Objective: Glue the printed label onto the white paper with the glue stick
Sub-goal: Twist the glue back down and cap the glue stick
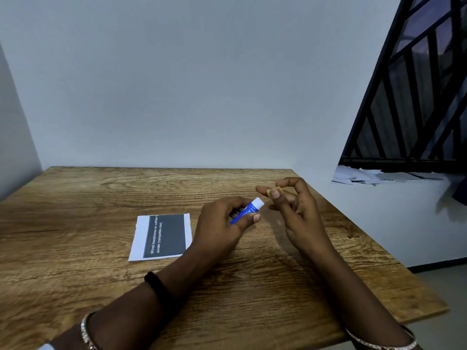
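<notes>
The glue stick (249, 209) is a small blue tube with a white end, and it sits tilted in my left hand (222, 223), white end pointing up and to the right, clear of the bench (75, 198). The printed label (164, 235) is a dark grey rectangle with white lettering running sideways, lying flat and face up on the white paper (138, 239), whose pale margin shows along its left, top and right edges. Both lie on the bench just left of my left hand.

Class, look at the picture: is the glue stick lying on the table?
No, the left hand holds the glue stick above the table.
</notes>
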